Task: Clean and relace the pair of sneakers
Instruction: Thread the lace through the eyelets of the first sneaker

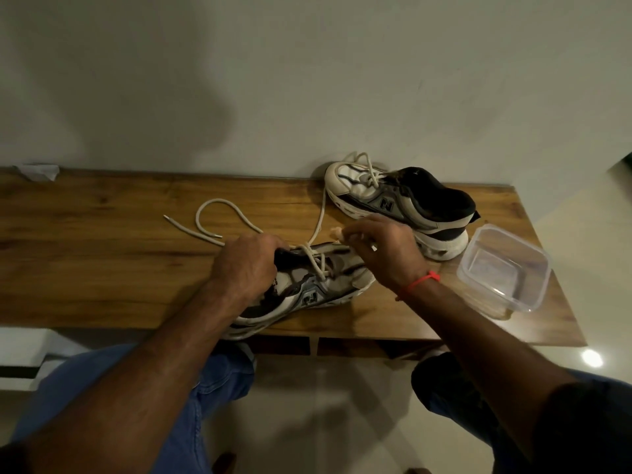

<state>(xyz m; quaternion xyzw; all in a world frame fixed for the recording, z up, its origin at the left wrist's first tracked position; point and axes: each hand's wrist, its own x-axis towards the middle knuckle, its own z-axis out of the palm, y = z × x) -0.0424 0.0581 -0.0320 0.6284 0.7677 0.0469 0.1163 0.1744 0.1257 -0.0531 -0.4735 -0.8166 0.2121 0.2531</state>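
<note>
My left hand (244, 265) curls around the padded heel collar of the near sneaker (307, 289), which lies on its side at the front edge of the grained wooden tabletop (102, 268). My right hand (386, 248) pinches something small and pale over the toe; I cannot tell what. A round cream lace (212, 213) loops across the wood. The second sneaker (400, 200) rests by the wall, beside a clear plastic container (506, 268).

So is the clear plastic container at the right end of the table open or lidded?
Open. The clear plastic container has no lid on it; its rim is bare and the inside walls and bottom show through the top. No lid is in view.
</note>
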